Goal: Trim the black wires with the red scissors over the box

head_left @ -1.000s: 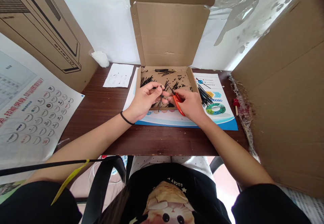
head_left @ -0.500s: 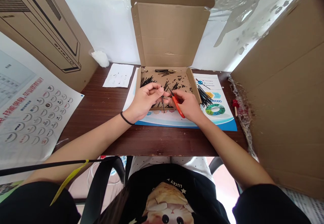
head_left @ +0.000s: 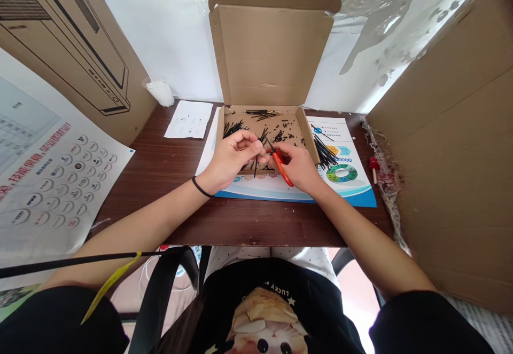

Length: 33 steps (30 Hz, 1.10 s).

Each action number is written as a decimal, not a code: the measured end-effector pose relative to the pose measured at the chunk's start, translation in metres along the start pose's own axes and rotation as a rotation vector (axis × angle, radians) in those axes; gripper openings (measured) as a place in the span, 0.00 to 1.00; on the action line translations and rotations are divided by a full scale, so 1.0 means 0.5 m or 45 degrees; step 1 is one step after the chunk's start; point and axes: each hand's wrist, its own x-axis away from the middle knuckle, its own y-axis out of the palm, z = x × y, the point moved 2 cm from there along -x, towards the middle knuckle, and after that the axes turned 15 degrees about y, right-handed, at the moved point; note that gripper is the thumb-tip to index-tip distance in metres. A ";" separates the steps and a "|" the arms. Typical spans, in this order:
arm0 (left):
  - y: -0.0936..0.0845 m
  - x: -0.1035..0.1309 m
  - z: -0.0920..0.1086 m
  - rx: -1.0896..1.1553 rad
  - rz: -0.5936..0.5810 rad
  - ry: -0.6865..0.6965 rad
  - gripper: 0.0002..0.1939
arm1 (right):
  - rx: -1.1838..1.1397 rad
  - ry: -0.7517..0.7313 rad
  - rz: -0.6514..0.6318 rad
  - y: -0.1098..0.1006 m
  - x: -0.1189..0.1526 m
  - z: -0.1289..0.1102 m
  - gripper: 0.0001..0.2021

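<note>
In the head view, my left hand (head_left: 236, 156) pinches a thin black wire (head_left: 255, 167) between thumb and fingers. The wire hangs downward over the front of an open cardboard box (head_left: 266, 171). Close on the right, my right hand (head_left: 298, 165) is wrapped around orange-handled pliers (head_left: 285, 172). Their dark narrow tip points up and left, beside my left fingertips. Whether the jaws touch anything is too small to tell. Inside the box lie a bundle of black wires (head_left: 233, 128) at left, more wires (head_left: 262, 113) at the back, and scattered short black bits (head_left: 280, 136).
More black wires (head_left: 325, 152) lie outside the box's right side on a printed sheet (head_left: 360, 196). A white paper (head_left: 188, 120) and a white bag-like item (head_left: 159, 92) sit at the back left. A small red object (head_left: 373, 166) is near the right cardboard wall (head_left: 449, 146).
The wire in my left fingers has shifted slightly left and hangs more upright. My right hand keeps its grip on the pliers, almost in the same place.
</note>
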 end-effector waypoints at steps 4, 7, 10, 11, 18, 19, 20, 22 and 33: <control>0.000 0.001 0.000 -0.008 0.041 -0.019 0.23 | -0.055 0.019 -0.021 0.002 -0.001 0.004 0.18; -0.001 0.001 -0.003 0.013 0.071 -0.045 0.23 | -0.115 0.046 -0.050 0.003 -0.005 0.009 0.18; -0.001 0.002 -0.007 0.066 0.121 -0.102 0.23 | -0.171 0.058 -0.059 0.005 -0.006 0.009 0.18; -0.001 0.002 -0.008 0.083 0.145 -0.123 0.23 | -0.217 0.071 -0.064 0.005 -0.006 0.006 0.19; 0.003 0.002 -0.012 0.264 0.147 -0.192 0.19 | -0.857 0.217 -0.195 0.022 0.010 -0.022 0.26; 0.004 0.002 -0.015 0.292 0.136 -0.196 0.19 | -0.882 0.226 -0.205 0.025 0.010 -0.023 0.26; 0.005 0.003 -0.017 0.316 0.128 -0.200 0.19 | -0.902 0.237 -0.205 0.027 0.010 -0.023 0.26; 0.006 0.005 -0.024 0.352 0.124 -0.223 0.17 | -0.933 0.257 -0.208 0.031 0.009 -0.020 0.25; 0.004 0.007 -0.044 0.463 0.005 -0.197 0.12 | -0.852 0.309 -0.163 0.025 0.010 -0.026 0.22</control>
